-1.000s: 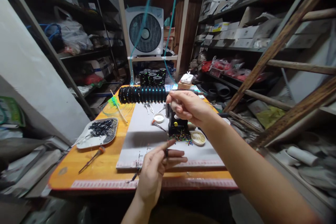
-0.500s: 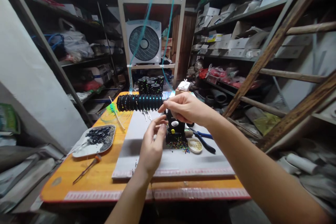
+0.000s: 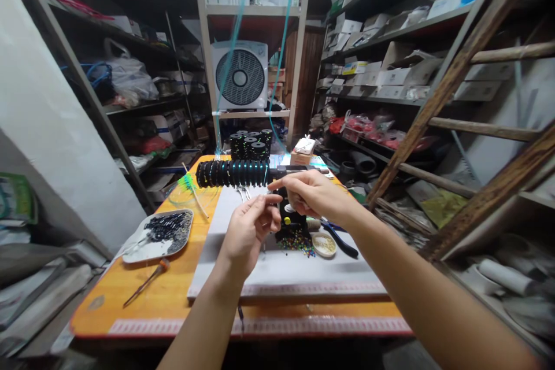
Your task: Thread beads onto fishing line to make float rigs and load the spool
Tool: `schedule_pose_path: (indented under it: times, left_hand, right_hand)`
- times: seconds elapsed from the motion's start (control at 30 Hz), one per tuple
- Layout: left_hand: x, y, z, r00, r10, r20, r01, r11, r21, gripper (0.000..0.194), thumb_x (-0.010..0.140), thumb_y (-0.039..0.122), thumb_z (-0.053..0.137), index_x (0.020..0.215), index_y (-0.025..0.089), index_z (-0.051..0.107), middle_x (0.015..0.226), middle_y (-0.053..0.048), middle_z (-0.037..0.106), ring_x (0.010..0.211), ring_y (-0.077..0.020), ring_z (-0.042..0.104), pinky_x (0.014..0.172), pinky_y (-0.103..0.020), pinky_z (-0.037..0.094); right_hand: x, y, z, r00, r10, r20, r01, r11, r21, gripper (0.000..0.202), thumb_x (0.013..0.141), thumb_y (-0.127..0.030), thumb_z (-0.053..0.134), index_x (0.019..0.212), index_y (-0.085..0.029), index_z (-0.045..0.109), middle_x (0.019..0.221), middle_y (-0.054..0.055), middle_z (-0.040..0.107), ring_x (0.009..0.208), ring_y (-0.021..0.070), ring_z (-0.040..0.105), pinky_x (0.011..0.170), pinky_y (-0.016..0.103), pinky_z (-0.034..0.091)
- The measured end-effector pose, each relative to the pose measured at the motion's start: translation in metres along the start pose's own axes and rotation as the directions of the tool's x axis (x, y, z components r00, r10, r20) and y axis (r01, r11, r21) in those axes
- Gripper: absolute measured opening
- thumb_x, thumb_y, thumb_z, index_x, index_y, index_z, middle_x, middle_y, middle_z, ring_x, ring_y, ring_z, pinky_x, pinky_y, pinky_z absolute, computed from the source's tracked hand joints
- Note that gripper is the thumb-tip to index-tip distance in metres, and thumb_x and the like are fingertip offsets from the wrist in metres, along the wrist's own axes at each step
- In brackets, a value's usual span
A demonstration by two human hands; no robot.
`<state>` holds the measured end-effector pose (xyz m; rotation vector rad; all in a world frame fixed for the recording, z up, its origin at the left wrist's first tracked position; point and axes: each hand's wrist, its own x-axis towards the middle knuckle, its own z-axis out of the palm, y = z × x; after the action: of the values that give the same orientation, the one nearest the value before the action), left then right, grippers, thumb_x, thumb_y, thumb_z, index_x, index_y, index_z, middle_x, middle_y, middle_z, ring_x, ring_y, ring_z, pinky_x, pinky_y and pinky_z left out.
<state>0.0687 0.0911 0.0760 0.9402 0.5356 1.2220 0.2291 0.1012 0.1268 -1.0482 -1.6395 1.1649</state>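
Note:
A row of black spools (image 3: 234,173) with bluish glints sits on a horizontal shaft of a black device (image 3: 288,222). Just below the row's right end, my right hand (image 3: 314,193) is closed, thumb and index finger together; anything thin between them is too fine to make out. My left hand (image 3: 249,228) is below and to the left, its fingertips pinched close to the right hand. What it holds I cannot make out. A small dark piece (image 3: 240,313) hangs near the table's front edge, below my left hand. Colourful beads (image 3: 297,243) lie before the device.
A white tray (image 3: 132,255) of dark small parts and a screwdriver (image 3: 145,283) lie on the left. Right of the beads are a small dish (image 3: 324,245) and pliers (image 3: 344,245). More spools (image 3: 251,144) stand behind, before a fan (image 3: 240,78). A wooden ladder (image 3: 433,98) leans right.
My left hand's fingers have closed into a pinch and come nearer my right hand. The right hand has dropped slightly away from the spool row. The view has shifted a little.

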Motion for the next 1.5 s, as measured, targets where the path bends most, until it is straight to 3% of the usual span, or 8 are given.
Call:
schedule_pose_path:
  times: [0.13,0.33,0.43,0.53,0.73,1.0,1.23,1.5]
  left_hand:
    - [-0.005,0.001,-0.001,0.997,-0.057,0.058,0.057,0.998,0.000,0.026,0.081,0.032,0.062,0.084,0.008,0.073,0.061,-0.006,0.067,0.055,-0.0128,0.058,0.058,-0.025,0.045]
    - [-0.006,-0.002,-0.002,0.991,-0.111,0.076,0.107,0.993,0.057,0.025,0.079,0.033,0.064,0.070,0.010,0.069,0.056,-0.007,0.069,0.049,-0.0137,0.059,0.056,-0.026,0.047]
    - [-0.010,-0.008,-0.003,0.994,-0.093,0.058,0.089,0.994,0.060,0.026,0.079,0.034,0.064,0.067,0.011,0.068,0.053,-0.006,0.068,0.048,-0.0149,0.061,0.057,-0.027,0.048]
    - [-0.016,-0.018,-0.005,0.998,-0.060,0.022,0.059,0.998,0.036,0.027,0.081,0.035,0.062,0.067,0.013,0.067,0.051,-0.003,0.066,0.049,-0.0156,0.063,0.059,-0.028,0.049]
    - [-0.024,-0.027,-0.011,0.997,-0.068,-0.023,0.068,0.998,0.004,0.028,0.083,0.033,0.060,0.066,0.013,0.068,0.046,-0.002,0.065,0.046,-0.0155,0.063,0.056,-0.026,0.049]
    - [-0.040,-0.034,-0.010,0.990,-0.142,-0.001,0.142,0.990,-0.022,0.029,0.084,0.028,0.057,0.062,0.013,0.068,0.043,-0.003,0.064,0.042,-0.0145,0.064,0.050,-0.022,0.047]
    - [-0.074,-0.049,-0.010,0.971,-0.238,0.023,0.240,0.967,-0.086,0.030,0.086,0.038,0.061,0.075,0.011,0.071,0.058,-0.006,0.074,0.047,-0.0167,0.068,0.051,-0.024,0.052]
    - [-0.083,-0.050,-0.010,0.960,-0.277,0.046,0.281,0.947,-0.159,0.033,0.081,0.041,0.067,0.080,0.009,0.074,0.060,-0.009,0.074,0.046,-0.0189,0.069,0.050,-0.026,0.052]
  right_hand:
    - [0.003,0.013,0.003,0.998,0.063,0.017,-0.065,0.983,0.174,0.029,0.086,-0.032,0.059,0.099,-0.011,0.073,0.041,-0.008,0.044,0.034,0.0038,0.032,0.031,0.013,0.016]
    - [0.007,0.019,0.008,0.965,0.129,0.227,-0.212,0.896,0.390,0.033,0.086,-0.032,0.062,0.107,-0.008,0.070,0.040,-0.011,0.042,0.028,0.0009,0.018,0.030,0.013,0.012]
    - [0.012,0.025,0.011,0.948,0.126,0.291,-0.257,0.843,0.473,0.027,0.093,-0.033,0.055,0.101,-0.009,0.067,0.044,-0.011,0.044,0.029,0.0003,0.018,0.031,0.013,0.018]
    - [0.018,0.037,0.015,0.936,0.132,0.326,-0.296,0.798,0.526,0.030,0.098,-0.039,0.051,0.089,-0.013,0.061,0.054,-0.009,0.050,0.032,0.0011,0.028,0.035,0.015,0.030]
    - [0.024,0.049,0.023,0.927,0.148,0.346,-0.335,0.743,0.579,0.028,0.098,-0.037,0.055,0.087,-0.013,0.059,0.062,-0.008,0.052,0.039,0.0018,0.038,0.035,0.014,0.032]
    - [0.023,0.048,0.020,0.926,0.141,0.350,-0.340,0.716,0.610,0.028,0.099,-0.036,0.054,0.084,-0.013,0.058,0.059,-0.009,0.048,0.036,0.0003,0.031,0.031,0.012,0.025]
    - [0.024,0.053,0.016,0.932,0.114,0.344,-0.317,0.714,0.624,0.028,0.099,-0.036,0.055,0.084,-0.013,0.058,0.058,-0.009,0.048,0.035,0.0001,0.031,0.030,0.012,0.025]
    - [0.024,0.053,0.016,0.935,0.108,0.339,-0.301,0.748,0.591,0.030,0.099,-0.039,0.053,0.084,-0.013,0.058,0.057,-0.010,0.048,0.034,0.0001,0.030,0.030,0.012,0.024]
